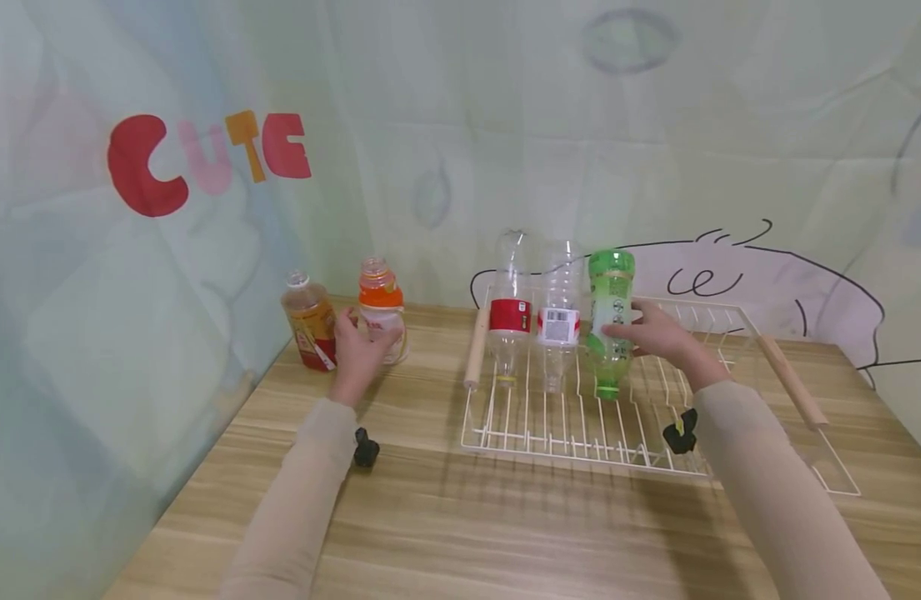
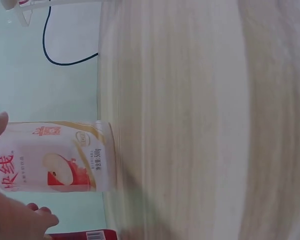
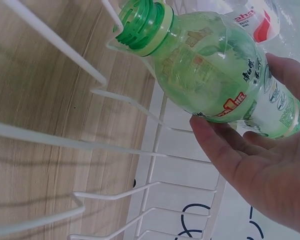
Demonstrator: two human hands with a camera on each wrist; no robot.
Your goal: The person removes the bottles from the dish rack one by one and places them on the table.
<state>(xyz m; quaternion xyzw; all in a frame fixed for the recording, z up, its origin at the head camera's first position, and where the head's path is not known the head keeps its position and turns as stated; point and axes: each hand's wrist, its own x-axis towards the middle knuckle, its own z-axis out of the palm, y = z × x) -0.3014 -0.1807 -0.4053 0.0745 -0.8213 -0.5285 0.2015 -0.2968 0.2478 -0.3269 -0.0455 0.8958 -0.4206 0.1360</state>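
Observation:
My right hand (image 1: 658, 337) grips a green plastic bottle (image 3: 205, 65), thumb on one side and fingers on the other. The bottle stands neck-down, its green mouth between wires of the white wire rack (image 1: 565, 450). To its left, two clear plastic bottles also stand neck-down there, one with a red label (image 1: 510, 317), the other with a white-and-red label (image 1: 558, 327). My left hand (image 1: 362, 350) is spread around an upright white drink bottle (image 2: 65, 160) with an orange upper part and no cap; in the left wrist view a gap shows between its fingers and the bottle.
An amber bottle with a white cap (image 1: 310, 325) stands left of the white one, near the wall sheet. Wooden handles (image 1: 790, 382) run along both sides of the rack. Printed cloth (image 1: 430, 125) hangs behind and to the left of the wood-grain table (image 1: 505, 533).

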